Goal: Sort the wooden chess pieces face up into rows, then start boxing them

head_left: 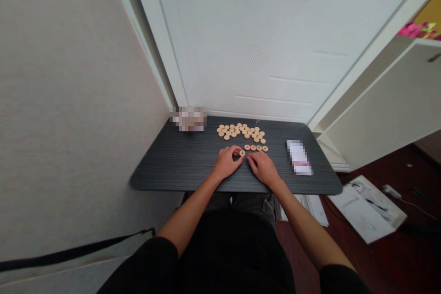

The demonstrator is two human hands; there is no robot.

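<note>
Left hand: [227, 161] we rest it on the table [172, 170], fingers curled, with the tips at the disc. We cannot tell whether they pinch it or only touch it.
Right hand: [263, 166] we lay it palm down just beside the left hand, fingers stretched and close together, holding nothing.
Disc: [242, 153] it is small, round and pale, and lies flat on the table between our two sets of fingertips, right of the left hand and up-left of the right.
Row: [256, 148] four more discs run left to right just beyond our right fingertips. The disc sits off the row's left end, slightly nearer to us.
Nearer hand: the left is at the disc, and the right is a little apart from it.
Pile: [241, 132] loose discs lie behind the row, towards the door [262, 32].
Sides: a blurred box [188, 118] is at the far left, and a blurred card [299, 157] is well to the right.
</note>
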